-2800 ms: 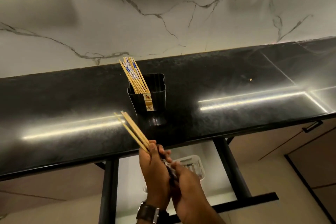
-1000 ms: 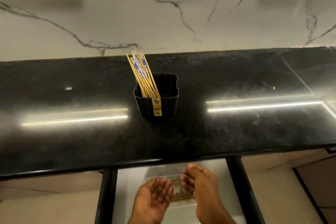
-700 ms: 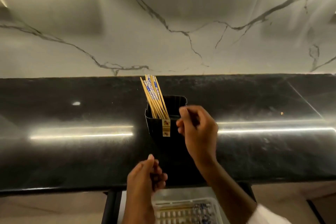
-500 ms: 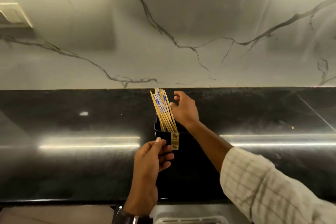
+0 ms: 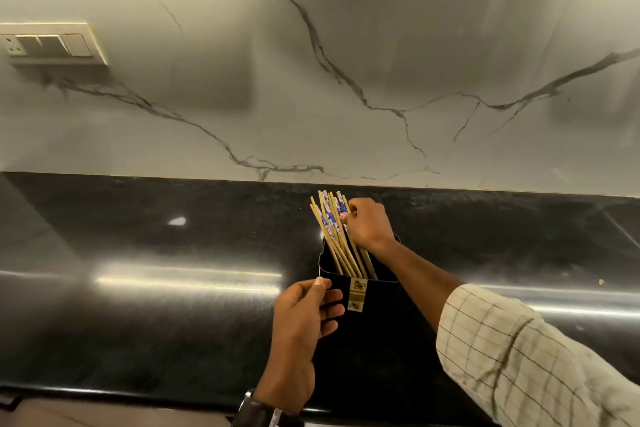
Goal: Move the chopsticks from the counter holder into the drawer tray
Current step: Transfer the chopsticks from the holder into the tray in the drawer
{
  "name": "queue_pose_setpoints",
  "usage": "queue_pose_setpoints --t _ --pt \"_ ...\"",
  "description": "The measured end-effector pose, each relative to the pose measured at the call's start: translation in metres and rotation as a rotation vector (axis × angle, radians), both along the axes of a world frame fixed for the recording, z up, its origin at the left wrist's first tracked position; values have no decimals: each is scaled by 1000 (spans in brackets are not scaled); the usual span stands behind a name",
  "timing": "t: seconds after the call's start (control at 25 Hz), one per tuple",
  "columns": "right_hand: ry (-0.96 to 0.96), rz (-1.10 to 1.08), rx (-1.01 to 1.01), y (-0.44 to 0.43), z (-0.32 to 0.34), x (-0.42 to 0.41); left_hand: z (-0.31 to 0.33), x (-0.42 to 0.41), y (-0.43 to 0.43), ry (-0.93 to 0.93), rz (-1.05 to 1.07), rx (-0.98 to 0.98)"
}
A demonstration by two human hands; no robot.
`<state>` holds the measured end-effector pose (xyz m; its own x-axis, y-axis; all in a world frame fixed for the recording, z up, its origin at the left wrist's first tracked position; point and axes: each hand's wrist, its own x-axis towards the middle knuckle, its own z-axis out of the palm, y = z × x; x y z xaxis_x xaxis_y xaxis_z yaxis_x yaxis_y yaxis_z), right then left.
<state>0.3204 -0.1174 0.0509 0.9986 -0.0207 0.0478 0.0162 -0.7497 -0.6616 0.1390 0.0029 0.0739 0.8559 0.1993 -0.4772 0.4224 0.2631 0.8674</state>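
A black holder (image 5: pixel 375 291) stands on the dark counter (image 5: pixel 173 288), with several wooden chopsticks (image 5: pixel 332 236) leaning left out of it; some carry blue and white patterned tops. My right hand (image 5: pixel 367 224) reaches over the holder's rim and pinches the top ends of the rightmost chopsticks. My left hand (image 5: pixel 303 319) grips the holder's near left corner with thumb and fingers. The drawer and its tray are out of view below the counter edge.
A white marble backsplash (image 5: pixel 311 80) rises behind the counter, with a switch plate (image 5: pixel 48 45) at the upper left. The counter's front edge (image 5: pixel 138 392) runs along the bottom.
Both hands came up from the drawer to the holder. My right hand has closed on the chopstick tops and my left hand has taken the holder's corner. The camera tilted upward.
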Motion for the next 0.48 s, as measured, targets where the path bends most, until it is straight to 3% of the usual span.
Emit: queue_pose_setpoints --t 0.24,0.36,0.48 --pt "-198 -68 143 -14 11 -11 -2 3 -9 -26 43 -20" --pt "-438 -99 374 -19 49 -40 0 6 -8 -87 71 -11" --pt "-646 -181 700 -28 91 -83 6 6 -17 -289 -4 104"
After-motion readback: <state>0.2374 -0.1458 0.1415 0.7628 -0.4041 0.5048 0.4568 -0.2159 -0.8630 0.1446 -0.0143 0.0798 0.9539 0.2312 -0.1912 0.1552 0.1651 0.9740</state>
